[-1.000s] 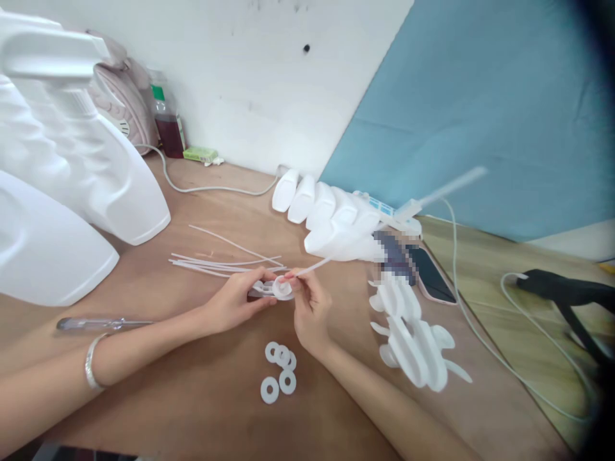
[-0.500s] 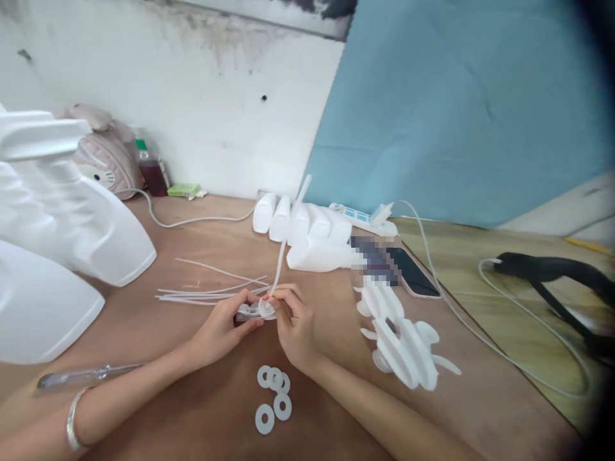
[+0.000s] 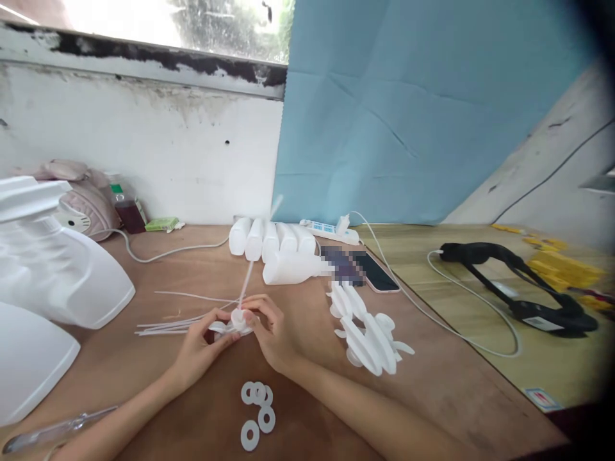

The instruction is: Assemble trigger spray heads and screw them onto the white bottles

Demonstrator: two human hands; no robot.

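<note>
Both hands meet over the middle of the brown tabletop [image 3: 307,410] around one white plastic trigger spray head [image 3: 239,318]. My left hand [image 3: 199,346] is closed on its body, thumb below and fingers above. With thumb and fingers, my right hand [image 3: 271,336] pinches its round collar, where a thin white tube [image 3: 246,282] sticks up, leaning slightly away. Fingers hide how far the tube sits in. More loose tubes [image 3: 163,331] lie left of my hands. Several flat white washers [image 3: 266,428] lie below them, some overlapping. Further spray heads [image 3: 369,339] are grouped to the right.
A row of white bottles [image 3: 254,242] stands behind my hands, with another bottle [image 3: 286,269] lying before it. Large white moulded pieces [image 3: 72,269] fill the left side. A screwdriver [image 3: 52,432], phone [image 3: 377,272], power strip [image 3: 331,229] and cable [image 3: 446,326] lie around.
The head view has tilted up and turned right, bringing a window and a black headband-like object further into view. Both hands keep their grip on the spray head with the tube upright in it.
</note>
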